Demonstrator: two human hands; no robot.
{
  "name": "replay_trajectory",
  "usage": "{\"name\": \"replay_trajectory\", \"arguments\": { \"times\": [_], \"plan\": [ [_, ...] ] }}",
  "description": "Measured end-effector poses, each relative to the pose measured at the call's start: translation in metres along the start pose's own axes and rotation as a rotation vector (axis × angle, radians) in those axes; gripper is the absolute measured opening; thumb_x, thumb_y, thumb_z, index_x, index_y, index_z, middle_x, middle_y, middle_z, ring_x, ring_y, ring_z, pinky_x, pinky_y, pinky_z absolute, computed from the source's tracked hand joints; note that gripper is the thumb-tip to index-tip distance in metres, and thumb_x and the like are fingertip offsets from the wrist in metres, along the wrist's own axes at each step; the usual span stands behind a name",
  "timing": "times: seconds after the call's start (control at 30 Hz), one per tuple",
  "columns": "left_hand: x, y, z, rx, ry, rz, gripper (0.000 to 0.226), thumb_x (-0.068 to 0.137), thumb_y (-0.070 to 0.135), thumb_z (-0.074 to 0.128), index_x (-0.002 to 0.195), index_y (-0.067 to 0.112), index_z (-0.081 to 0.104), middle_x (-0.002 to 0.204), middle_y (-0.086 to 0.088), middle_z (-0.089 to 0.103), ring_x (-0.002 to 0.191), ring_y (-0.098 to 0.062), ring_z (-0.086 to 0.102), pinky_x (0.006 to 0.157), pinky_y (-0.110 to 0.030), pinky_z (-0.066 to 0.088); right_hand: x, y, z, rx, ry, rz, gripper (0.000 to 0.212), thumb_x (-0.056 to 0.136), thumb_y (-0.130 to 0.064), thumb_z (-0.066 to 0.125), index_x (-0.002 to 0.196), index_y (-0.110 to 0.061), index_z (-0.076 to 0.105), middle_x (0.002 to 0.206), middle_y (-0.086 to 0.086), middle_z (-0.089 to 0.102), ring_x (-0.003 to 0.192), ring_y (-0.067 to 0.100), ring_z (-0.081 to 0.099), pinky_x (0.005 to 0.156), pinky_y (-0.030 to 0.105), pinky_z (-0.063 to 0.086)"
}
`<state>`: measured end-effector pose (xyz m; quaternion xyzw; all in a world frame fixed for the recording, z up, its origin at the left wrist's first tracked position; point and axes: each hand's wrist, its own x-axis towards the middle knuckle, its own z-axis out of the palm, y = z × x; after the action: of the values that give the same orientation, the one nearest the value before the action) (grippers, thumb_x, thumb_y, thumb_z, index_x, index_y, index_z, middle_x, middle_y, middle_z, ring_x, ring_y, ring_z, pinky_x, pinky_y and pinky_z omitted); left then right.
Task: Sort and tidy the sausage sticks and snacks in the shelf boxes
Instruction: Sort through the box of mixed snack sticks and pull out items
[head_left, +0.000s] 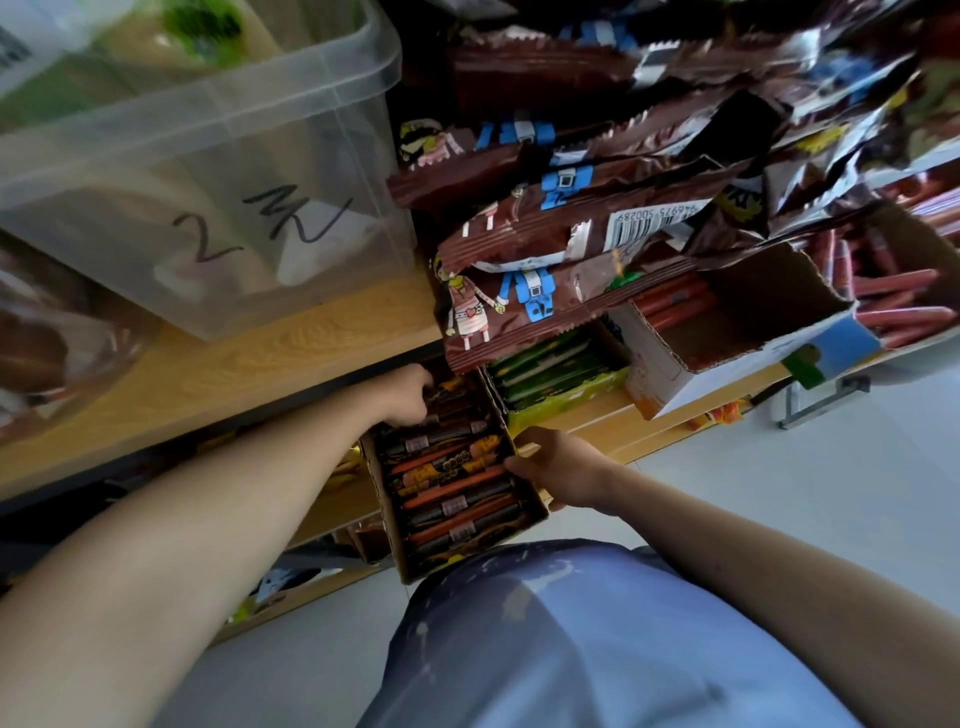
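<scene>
A cardboard box (535, 512) full of black-and-orange sausage sticks (452, 480) juts out from under the wooden shelf. My right hand (558, 475) grips the box's right wall. My left hand (410, 397) reaches into the box's far end, fingers curled among the sticks; whether it holds one is hidden. Brown snack bags (545, 228) are piled above on the shelf. To the right, an open white box (670, 364) holds red sausage sticks (670, 306), and more red sticks (898, 296) lie beyond it.
A clear plastic bin (218, 171) marked in black pen stands on the wooden shelf (218, 374) at left. A green-and-yellow snack box (550, 374) sits beside the held box. Pale floor (779, 493) lies to the right. A metal bracket (826, 402) stands on the floor.
</scene>
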<state>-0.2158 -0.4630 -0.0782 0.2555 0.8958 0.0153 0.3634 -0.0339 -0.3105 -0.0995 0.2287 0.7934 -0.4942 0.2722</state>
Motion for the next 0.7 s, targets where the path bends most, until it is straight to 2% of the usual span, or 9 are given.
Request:
{"name": "replay_trajectory", "arguments": {
  "times": [0.07,0.13,0.23,0.3,0.43,0.5,0.6,0.63,0.7],
  "plan": [
    [0.0,0.011,0.0,-0.087,0.06,0.008,0.048,0.092,0.008,0.059,0.139,0.01,0.047,0.123,-0.012,0.054,0.111,-0.027,0.053,0.083,-0.025,0.04,0.001,0.0,-0.001,-0.011,-0.011,-0.003,0.041,0.099,-0.041,0.057,0.133,-0.019,0.052,0.118,0.011,0.064,0.101,0.03,0.066,0.071,0.043,0.063],
    [0.0,0.026,-0.001,-0.218,0.146,0.011,0.03,0.099,0.007,0.048,0.128,0.01,0.052,0.115,-0.006,0.05,0.113,-0.023,0.046,0.083,-0.026,0.039,0.002,0.0,-0.002,-0.026,-0.02,-0.005,0.043,0.099,-0.042,0.057,0.135,-0.019,0.05,0.119,0.011,0.064,0.101,0.03,0.066,0.071,0.041,0.063],
    [-0.002,0.049,-0.005,-0.438,0.144,0.0,0.048,0.104,0.013,0.039,0.15,0.002,0.027,0.15,-0.013,0.033,0.137,-0.025,0.033,0.108,-0.033,0.03,0.005,-0.001,-0.003,-0.043,-0.022,0.003,0.046,0.098,-0.045,0.057,0.136,-0.021,0.049,0.118,0.011,0.065,0.1,0.03,0.066,0.073,0.042,0.061],
    [0.002,0.056,-0.006,-0.514,0.116,-0.039,0.052,0.104,0.013,0.041,0.151,0.001,0.023,0.157,-0.018,0.025,0.136,-0.023,0.033,0.112,-0.034,0.026,0.007,-0.001,-0.004,-0.05,-0.015,0.01,0.045,0.097,-0.046,0.057,0.135,-0.022,0.05,0.116,0.011,0.066,0.1,0.031,0.067,0.075,0.045,0.06],
    [0.025,0.043,0.007,-0.823,0.057,-0.22,0.049,0.101,0.018,0.051,0.147,0.007,0.036,0.148,-0.012,0.038,0.136,-0.028,0.037,0.114,-0.041,0.03,0.011,0.001,-0.004,-0.075,-0.003,0.007,0.046,0.097,-0.048,0.058,0.134,-0.021,0.051,0.116,0.01,0.067,0.099,0.029,0.066,0.079,0.042,0.056],
    [0.099,-0.008,0.034,-0.96,0.046,-0.303,0.044,0.094,0.024,0.062,0.135,0.013,0.051,0.14,-0.003,0.046,0.129,-0.027,0.045,0.112,-0.047,0.035,0.012,0.001,-0.004,-0.073,-0.006,0.003,0.046,0.097,-0.048,0.058,0.134,-0.021,0.051,0.117,0.01,0.067,0.1,0.029,0.065,0.078,0.04,0.054],
    [0.244,-0.106,0.085,-0.797,0.098,-0.378,0.048,0.064,0.044,0.083,0.103,0.022,0.068,0.122,-0.009,0.066,0.106,-0.032,0.064,0.087,-0.06,0.052,0.013,0.003,-0.005,-0.07,-0.002,-0.003,0.046,0.097,-0.048,0.058,0.134,-0.021,0.051,0.118,0.01,0.066,0.101,0.028,0.064,0.079,0.039,0.053],
    [0.258,-0.111,0.087,-0.868,0.068,-0.365,0.043,0.066,0.038,0.081,0.102,0.018,0.069,0.118,-0.014,0.068,0.104,-0.034,0.066,0.085,-0.059,0.053,0.013,0.003,-0.006,-0.072,0.001,-0.005,0.046,0.097,-0.048,0.058,0.134,-0.021,0.051,0.119,0.01,0.066,0.101,0.028,0.064,0.08,0.039,0.053],
    [0.193,-0.067,0.066,-1.007,0.063,-0.371,0.034,0.087,0.022,0.064,0.119,0.01,0.064,0.136,-0.012,0.056,0.125,-0.029,0.054,0.107,-0.047,0.04,0.014,0.003,-0.005,-0.075,-0.001,-0.01,0.046,0.097,-0.048,0.058,0.134,-0.022,0.052,0.12,0.009,0.065,0.103,0.027,0.063,0.082,0.039,0.053]
  ]
}}
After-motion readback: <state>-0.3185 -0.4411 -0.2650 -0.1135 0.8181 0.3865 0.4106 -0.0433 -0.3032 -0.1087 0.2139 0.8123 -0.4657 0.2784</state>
